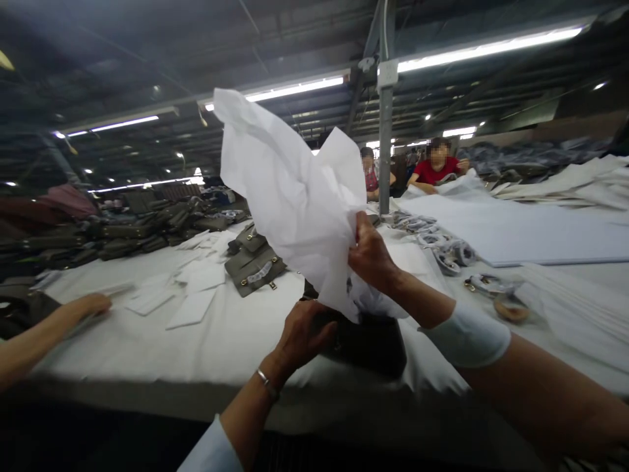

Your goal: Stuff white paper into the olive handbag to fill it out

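My right hand point(371, 255) is closed on a large crumpled sheet of white paper point(289, 196), which stands up high over the table. The sheet's lower end goes down into a dark bag point(373, 344) lying on the white table point(236, 341) in front of me. My left hand point(304, 331) grips the bag's near left edge at its opening, a thin bracelet on the wrist.
Olive bags point(253, 262) and flat white paper pieces point(191, 308) lie left of centre. Another person's hand point(86, 306) rests at the left on the table. Metal fittings point(445, 252) lie on the right, by large white sheets point(521, 229). A steel post point(386, 144) stands behind; two people sit beyond.
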Demonstrator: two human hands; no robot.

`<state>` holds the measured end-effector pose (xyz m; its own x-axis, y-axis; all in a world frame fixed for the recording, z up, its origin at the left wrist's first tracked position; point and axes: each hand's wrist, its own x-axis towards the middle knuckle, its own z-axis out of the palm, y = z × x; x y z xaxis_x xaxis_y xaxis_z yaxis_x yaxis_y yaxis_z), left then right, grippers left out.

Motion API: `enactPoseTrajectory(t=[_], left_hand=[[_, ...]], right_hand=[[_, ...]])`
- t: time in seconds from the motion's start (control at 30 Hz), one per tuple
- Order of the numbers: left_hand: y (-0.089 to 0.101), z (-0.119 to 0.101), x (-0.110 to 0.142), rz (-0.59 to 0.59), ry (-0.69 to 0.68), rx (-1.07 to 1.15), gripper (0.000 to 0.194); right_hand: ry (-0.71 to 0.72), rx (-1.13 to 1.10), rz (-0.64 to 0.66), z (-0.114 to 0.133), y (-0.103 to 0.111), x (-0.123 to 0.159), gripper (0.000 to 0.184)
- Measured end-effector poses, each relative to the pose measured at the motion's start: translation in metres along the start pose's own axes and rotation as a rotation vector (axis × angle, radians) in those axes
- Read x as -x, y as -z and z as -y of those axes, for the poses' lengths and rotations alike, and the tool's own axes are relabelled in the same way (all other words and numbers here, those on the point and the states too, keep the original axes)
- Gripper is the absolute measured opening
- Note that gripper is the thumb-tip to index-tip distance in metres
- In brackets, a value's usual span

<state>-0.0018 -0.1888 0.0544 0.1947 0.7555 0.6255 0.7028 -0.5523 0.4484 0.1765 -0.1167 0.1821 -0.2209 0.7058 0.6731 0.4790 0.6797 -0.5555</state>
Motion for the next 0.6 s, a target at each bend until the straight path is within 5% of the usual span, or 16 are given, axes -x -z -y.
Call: enactPoseTrajectory(t=[0.13, 0.33, 0.4, 0.5, 0.6], left_hand=[[0.000, -0.014, -0.005, 0.044, 0.053, 0.092, 0.058], [-0.010, -0.034, -0.013, -0.125, 0.249, 0.468, 0.042], [-0.013, -0.032, -0.009, -0.202, 0.297, 0.473, 0.038], [-0.015, -0.027, 0.000, -0.135, 0.264, 0.234, 0.031], [-0.017, -0.024, 0.006, -0.083, 0.176, 0.121, 0.025]], right_hand=[[0.045, 0.231, 0.055, 0.023, -0.004, -0.004, 0.050], [0.204, 0.428, 0.189, 0.042, -0.016, 0.004, 0.045], [0.288, 0.352, 0.212, 0.039, -0.017, 0.003, 0.040], [0.412, 0.081, 0.237, 0.032, -0.011, -0.002, 0.039], [0.422, -0.196, 0.475, 0.034, 0.001, 0.001, 0.058]])
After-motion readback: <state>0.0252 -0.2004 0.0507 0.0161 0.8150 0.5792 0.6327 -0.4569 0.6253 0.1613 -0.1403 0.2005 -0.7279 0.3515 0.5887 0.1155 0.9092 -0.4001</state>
